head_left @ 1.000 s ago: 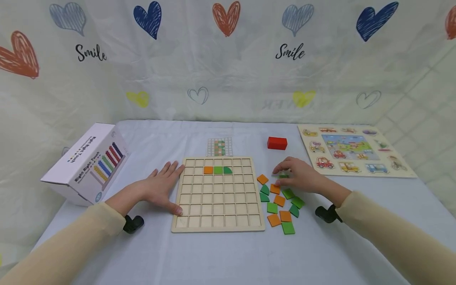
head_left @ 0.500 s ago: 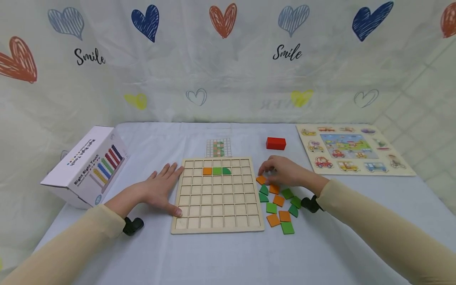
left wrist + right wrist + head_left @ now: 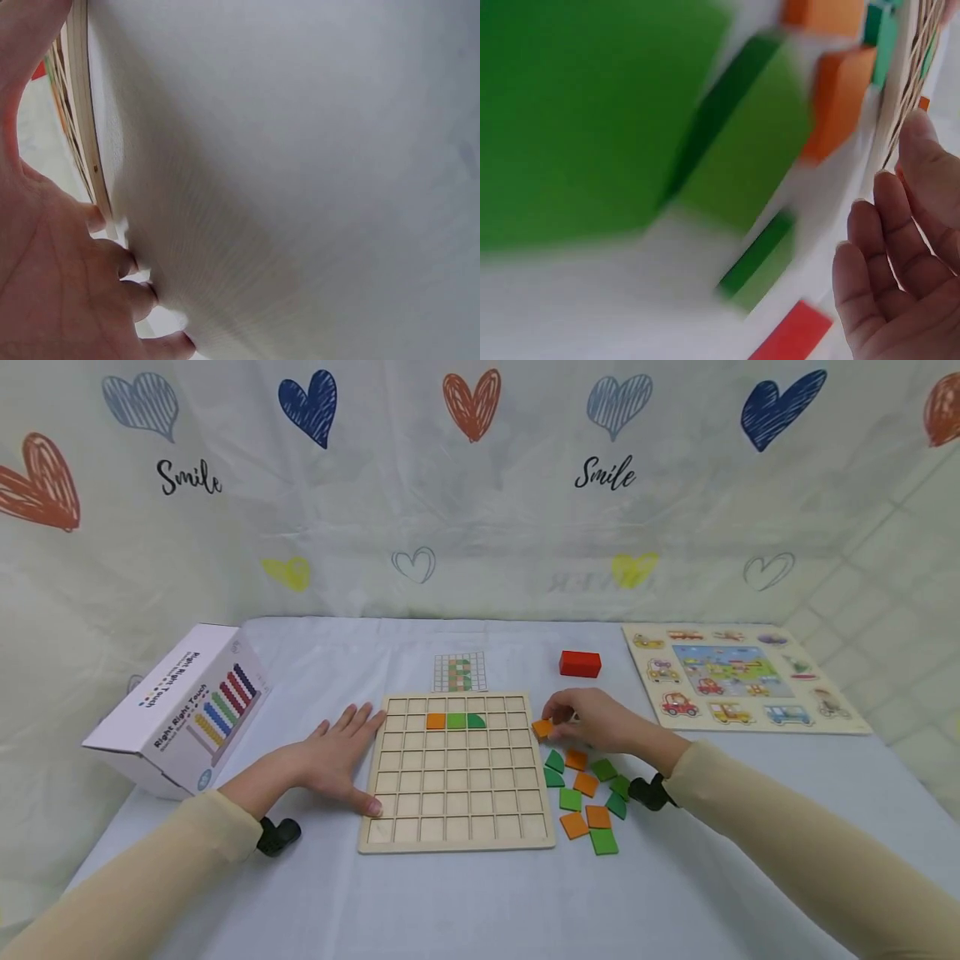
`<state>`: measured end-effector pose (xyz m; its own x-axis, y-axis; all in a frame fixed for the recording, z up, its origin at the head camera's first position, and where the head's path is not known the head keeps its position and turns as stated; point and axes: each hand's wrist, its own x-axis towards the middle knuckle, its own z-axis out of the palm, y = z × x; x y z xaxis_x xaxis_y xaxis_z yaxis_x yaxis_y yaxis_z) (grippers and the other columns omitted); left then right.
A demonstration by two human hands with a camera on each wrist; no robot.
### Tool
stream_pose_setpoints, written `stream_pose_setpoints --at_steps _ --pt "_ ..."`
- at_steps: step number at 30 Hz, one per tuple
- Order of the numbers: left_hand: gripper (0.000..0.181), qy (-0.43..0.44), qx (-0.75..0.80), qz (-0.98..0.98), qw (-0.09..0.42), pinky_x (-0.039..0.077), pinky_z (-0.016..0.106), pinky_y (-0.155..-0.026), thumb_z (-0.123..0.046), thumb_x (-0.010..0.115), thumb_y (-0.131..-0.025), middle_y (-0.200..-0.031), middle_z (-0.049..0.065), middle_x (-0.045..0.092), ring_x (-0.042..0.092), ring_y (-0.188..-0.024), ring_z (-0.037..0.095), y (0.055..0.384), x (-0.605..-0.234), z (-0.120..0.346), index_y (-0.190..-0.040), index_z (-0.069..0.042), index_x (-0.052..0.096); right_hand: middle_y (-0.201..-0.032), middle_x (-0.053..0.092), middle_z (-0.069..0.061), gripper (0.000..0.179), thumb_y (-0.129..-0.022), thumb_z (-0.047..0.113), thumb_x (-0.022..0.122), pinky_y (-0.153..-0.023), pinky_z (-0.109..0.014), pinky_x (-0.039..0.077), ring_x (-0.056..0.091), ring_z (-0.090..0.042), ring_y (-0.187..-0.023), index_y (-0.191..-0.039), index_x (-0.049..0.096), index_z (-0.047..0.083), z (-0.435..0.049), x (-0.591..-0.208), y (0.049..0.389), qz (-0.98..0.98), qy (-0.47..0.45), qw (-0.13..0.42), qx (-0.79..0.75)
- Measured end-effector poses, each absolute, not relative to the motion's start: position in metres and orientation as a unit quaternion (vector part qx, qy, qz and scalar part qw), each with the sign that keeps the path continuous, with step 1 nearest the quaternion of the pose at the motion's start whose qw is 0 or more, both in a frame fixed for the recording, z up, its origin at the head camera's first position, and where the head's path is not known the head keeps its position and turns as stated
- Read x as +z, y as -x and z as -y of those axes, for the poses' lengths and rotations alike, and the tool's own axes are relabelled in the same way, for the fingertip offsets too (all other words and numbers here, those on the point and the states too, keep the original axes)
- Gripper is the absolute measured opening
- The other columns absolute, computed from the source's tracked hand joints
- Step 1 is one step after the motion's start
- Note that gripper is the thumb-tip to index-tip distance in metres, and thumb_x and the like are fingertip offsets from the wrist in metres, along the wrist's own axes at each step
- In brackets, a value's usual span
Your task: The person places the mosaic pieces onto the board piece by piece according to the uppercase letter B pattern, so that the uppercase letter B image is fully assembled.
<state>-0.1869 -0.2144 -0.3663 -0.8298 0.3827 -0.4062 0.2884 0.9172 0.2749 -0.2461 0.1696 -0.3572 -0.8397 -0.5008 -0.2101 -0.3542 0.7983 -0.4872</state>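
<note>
A wooden grid board [image 3: 457,781] lies mid-table. One row holds an orange square tile [image 3: 436,721], a light green square tile [image 3: 456,721] and a dark green quarter-round tile [image 3: 476,721]. My left hand [image 3: 339,758] is spread flat along the board's left edge; the left wrist view shows its fingers [image 3: 142,300] beside the wooden rim. With thumb and finger, my right hand [image 3: 592,720] pinches another orange square tile [image 3: 542,728] at the board's right edge. Below that hand lie loose orange tiles [image 3: 586,785], green squares [image 3: 603,842] and dark green quarter-rounds [image 3: 554,777].
Behind the board lies a printed grid card [image 3: 460,672]. A red block [image 3: 580,664] stands to its right. A picture puzzle board [image 3: 735,681] is at the back right, and a white box [image 3: 183,706] stands at the left.
My right hand has moved left from the loose tiles' right side and taken hold of an orange tile, which has shifted slightly left to the board's edge. The left hand stays put.
</note>
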Motion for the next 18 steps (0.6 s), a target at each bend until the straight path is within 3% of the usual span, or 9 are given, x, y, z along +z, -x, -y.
stream_pose_setpoints --at_steps 7,18 --pt "0.142 -0.178 0.102 -0.951 0.231 0.008 0.079 -0.117 -0.072 0.081 -0.068 -0.17 0.029 -0.001 -0.002 -0.156 0.053 0.187 -0.368 0.216 -0.163 0.0 0.005 -0.094 0.069 -0.001 0.02 -0.091 0.018 0.079 -0.082 -0.028 0.052 0.058 -0.017 -0.088 -0.107 0.071 0.01 -0.13 -0.358 0.238 -0.931 0.225 0.168 -0.235" --pt "0.142 -0.177 0.099 -0.951 0.231 0.007 0.079 -0.117 -0.074 0.081 -0.068 -0.17 0.029 -0.001 -0.004 -0.156 0.052 0.189 -0.369 0.216 -0.163 0.0 0.004 -0.089 0.069 -0.002 0.024 -0.088 0.02 0.083 -0.077 -0.028 0.053 0.059 -0.015 -0.081 -0.104 0.071 0.006 -0.085 -0.356 0.228 -0.937 0.219 0.14 -0.232"
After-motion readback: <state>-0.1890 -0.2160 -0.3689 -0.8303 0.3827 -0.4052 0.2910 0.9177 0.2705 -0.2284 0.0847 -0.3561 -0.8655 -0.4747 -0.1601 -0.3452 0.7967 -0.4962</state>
